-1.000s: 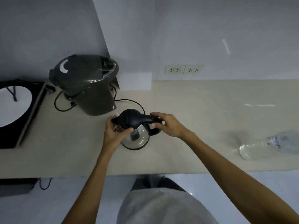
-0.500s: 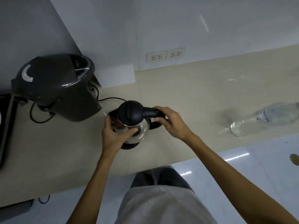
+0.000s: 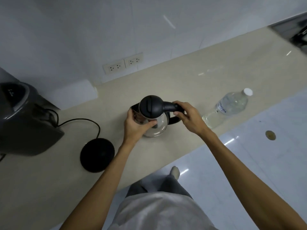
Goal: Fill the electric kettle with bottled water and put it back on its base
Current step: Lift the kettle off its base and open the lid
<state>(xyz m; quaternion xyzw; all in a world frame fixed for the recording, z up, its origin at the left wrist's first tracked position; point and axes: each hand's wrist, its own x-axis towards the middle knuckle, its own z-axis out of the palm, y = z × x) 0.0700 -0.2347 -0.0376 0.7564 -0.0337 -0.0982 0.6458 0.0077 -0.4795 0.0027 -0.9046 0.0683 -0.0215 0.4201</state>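
Steel kettle (image 3: pixel 155 121) gripped by both hands' fingers (image 3: pixel 150 124), apparently on counter (image 3: pixel 182 77); bottle (image 3: pixel 227 107) just right, base (image 3: pixel 97 157) left.

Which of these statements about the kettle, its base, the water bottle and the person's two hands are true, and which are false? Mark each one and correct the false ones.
1. The kettle sits on its base. False: the round black base lies bare on the counter, apart from the kettle, on the left-hand side.
2. The right hand holds the kettle's black handle. True.
3. The water bottle has its cap off. False: a white cap is on it.
4. The left hand is on the kettle's metal body. True.
5. The kettle's lid is open. False: the black lid is shut.
6. The bottle lies on the right-hand side of the kettle. True.
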